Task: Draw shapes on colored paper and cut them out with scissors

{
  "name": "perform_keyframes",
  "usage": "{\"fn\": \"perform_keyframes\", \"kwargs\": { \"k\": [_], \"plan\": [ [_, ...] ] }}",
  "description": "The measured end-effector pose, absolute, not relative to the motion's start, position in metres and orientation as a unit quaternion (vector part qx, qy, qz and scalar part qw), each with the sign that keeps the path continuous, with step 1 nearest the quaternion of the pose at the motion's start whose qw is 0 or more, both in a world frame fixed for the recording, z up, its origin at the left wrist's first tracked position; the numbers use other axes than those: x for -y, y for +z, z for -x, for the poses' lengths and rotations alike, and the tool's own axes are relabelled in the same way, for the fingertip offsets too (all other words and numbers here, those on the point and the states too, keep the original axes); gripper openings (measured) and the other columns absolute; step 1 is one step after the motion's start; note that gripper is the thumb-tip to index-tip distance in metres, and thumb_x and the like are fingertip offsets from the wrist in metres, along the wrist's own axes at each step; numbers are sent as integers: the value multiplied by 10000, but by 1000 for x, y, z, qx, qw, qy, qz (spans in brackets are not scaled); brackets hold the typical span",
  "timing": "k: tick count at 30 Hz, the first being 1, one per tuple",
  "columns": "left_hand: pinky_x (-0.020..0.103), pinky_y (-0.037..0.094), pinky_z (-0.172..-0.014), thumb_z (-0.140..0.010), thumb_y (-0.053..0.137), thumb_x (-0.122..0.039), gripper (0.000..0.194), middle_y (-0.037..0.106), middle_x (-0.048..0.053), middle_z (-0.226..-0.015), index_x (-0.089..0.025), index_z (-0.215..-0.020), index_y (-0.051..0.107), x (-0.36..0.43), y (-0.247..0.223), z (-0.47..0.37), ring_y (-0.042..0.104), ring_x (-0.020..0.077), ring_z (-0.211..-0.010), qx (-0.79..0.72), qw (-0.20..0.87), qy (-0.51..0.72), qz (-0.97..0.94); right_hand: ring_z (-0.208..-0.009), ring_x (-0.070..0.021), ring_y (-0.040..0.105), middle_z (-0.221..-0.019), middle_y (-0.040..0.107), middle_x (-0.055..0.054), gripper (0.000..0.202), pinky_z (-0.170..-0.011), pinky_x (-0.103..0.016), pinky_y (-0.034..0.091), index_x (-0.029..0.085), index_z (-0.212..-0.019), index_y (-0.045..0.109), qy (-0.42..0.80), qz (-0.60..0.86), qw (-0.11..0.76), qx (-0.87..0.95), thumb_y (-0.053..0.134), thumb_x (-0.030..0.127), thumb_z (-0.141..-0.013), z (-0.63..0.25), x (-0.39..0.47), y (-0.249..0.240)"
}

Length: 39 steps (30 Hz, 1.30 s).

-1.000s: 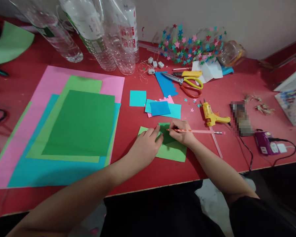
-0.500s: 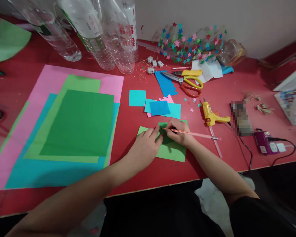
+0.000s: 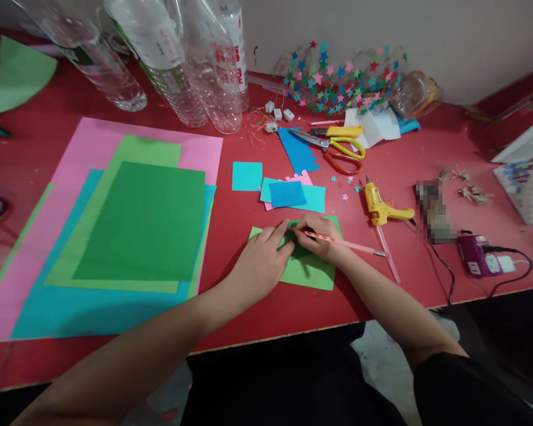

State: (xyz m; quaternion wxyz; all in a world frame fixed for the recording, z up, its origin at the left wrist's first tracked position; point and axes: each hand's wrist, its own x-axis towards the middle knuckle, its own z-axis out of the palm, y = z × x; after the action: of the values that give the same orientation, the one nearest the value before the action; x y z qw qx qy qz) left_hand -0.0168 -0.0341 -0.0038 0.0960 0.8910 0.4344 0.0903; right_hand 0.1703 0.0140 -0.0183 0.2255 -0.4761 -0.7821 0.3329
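My right hand (image 3: 316, 236) is closed around a pink dotted pencil (image 3: 350, 243), its tip down on a dark green piece of paper (image 3: 333, 223). That piece lies over a light green sheet (image 3: 311, 275) near the table's front edge. With fingers spread, my left hand (image 3: 264, 254) lies flat on the green papers, its fingertips beside the pencil tip. Just behind my hands are a blue rectangle (image 3: 288, 194) on top of cyan and pink scraps, and a separate cyan piece (image 3: 247, 176).
Large coloured sheets (image 3: 146, 225) are stacked at the left. Plastic bottles (image 3: 217, 77) stand behind. Scissors (image 3: 344, 155), a yellow glue gun (image 3: 384, 207), a phone-like blurred object (image 3: 436, 213) and a purple power adapter (image 3: 477, 255) lie to the right.
The pencil tip and my right fingers have shifted slightly left, and the pencil's back end has swung a little down and left. My left hand has barely moved.
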Motion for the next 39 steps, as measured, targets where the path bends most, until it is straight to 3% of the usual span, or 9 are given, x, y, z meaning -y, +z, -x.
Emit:
{"fn": "perform_keyframes", "kwargs": {
  "k": [4, 27, 39],
  "plan": [
    [424, 475, -835, -935, 444, -183, 300, 516, 191, -1352, -133, -1172, 621, 30, -1, 19, 531, 284, -1046, -428, 115, 73, -893, -602, -118, 536, -672, 607, 4, 93, -579, -226, 384, 211, -734, 553, 331, 481, 221, 781, 525, 260, -808, -170, -14, -19],
    [413, 477, -802, -930, 450, -177, 319, 482, 184, -1408, -147, -1199, 620, 32, -1, 18, 529, 294, -1044, -428, 94, 62, -897, -490, -103, 411, -539, 460, 38, 128, -509, -230, 313, 216, -631, 435, 296, 566, 279, 717, 496, 234, -742, -171, -9, -15],
    [418, 480, -793, -924, 450, -175, 307, 490, 196, -1388, -137, -1173, 626, 31, 0, 18, 533, 306, -1050, -424, 91, 53, -899, -526, -108, 462, -576, 523, 27, 96, -526, -218, 341, 216, -658, 479, 289, 520, 259, 761, 512, 225, -748, -176, -9, -27]
  ]
}}
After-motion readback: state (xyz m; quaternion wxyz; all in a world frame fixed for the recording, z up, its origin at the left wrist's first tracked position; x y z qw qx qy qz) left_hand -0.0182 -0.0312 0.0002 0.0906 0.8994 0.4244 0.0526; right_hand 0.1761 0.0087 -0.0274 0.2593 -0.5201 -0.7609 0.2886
